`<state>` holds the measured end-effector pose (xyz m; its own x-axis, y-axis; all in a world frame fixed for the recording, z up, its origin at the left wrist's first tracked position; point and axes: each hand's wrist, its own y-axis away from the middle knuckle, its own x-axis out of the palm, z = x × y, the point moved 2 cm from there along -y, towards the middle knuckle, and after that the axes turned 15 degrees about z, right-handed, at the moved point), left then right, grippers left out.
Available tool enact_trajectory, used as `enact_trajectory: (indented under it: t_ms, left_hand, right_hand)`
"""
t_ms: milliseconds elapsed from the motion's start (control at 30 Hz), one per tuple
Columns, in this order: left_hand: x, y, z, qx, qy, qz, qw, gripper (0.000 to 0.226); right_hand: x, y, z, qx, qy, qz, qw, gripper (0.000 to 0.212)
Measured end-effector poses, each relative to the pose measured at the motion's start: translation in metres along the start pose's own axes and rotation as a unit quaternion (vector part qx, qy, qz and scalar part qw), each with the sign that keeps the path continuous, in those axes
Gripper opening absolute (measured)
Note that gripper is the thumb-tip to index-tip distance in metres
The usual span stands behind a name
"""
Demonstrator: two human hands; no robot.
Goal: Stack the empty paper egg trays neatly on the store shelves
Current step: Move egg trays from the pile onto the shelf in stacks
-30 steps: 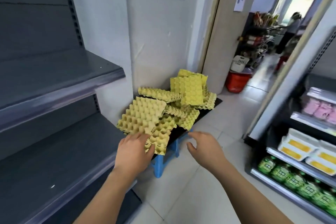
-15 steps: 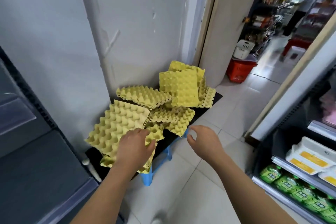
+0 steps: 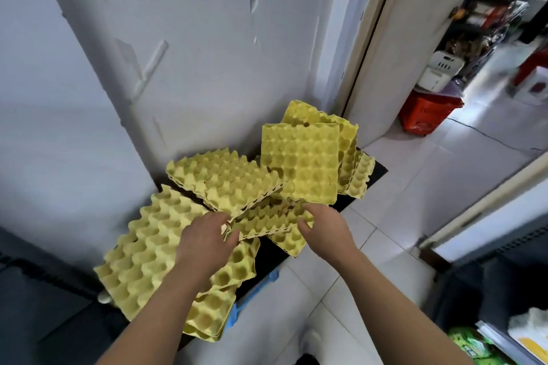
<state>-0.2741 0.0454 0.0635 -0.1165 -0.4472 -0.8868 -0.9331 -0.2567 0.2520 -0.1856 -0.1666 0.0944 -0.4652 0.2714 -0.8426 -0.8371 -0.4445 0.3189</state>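
A loose heap of yellow paper egg trays lies on a black board (image 3: 376,170) against the white wall. One tray (image 3: 299,163) leans upright at the back; another (image 3: 225,178) lies flat behind my hands; a large one (image 3: 142,255) slopes at the left. My left hand (image 3: 204,243) and my right hand (image 3: 326,228) grip the two ends of a middle tray (image 3: 267,221), fingers curled on its edges. The grey shelf (image 3: 35,320) shows only as a dark corner at the lower left.
A blue stool (image 3: 255,290) carries the black board. A red shopping basket (image 3: 427,109) stands on the tiled floor past the doorframe. A chiller with green bottles (image 3: 471,347) and white packs is at the lower right.
The view swung right and closer to the heap, and the shelf left the frame. Both hands reached forward: the left from the large front tray, the right from the air, onto the middle tray.
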Motion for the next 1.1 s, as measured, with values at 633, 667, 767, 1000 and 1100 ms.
enact_trajectory:
  t_ms: [633, 667, 767, 1000, 1100]
  left_hand:
    - [0.047, -0.149, -0.006, -0.348, 0.153, 0.048, 0.924, 0.085]
    - [0.049, -0.153, -0.003, -0.359, 0.162, 0.050, 0.918, 0.089]
    - [0.057, -0.164, 0.004, -0.381, 0.188, 0.059, 0.903, 0.099]
    - [0.068, -0.179, 0.013, -0.425, 0.176, 0.056, 0.886, 0.107]
    - [0.071, -0.181, 0.013, -0.427, 0.185, 0.015, 0.885, 0.102]
  right_hand:
    - [0.001, -0.265, -0.048, -0.113, 0.041, 0.215, 0.969, 0.044]
    - [0.006, -0.275, -0.049, -0.105, 0.034, 0.227, 0.968, 0.047]
    - [0.023, -0.301, -0.053, -0.073, 0.004, 0.260, 0.963, 0.056]
    - [0.059, -0.342, -0.065, -0.044, -0.008, 0.275, 0.960, 0.067]
    - [0.069, -0.352, -0.068, -0.029, -0.017, 0.309, 0.950, 0.074]
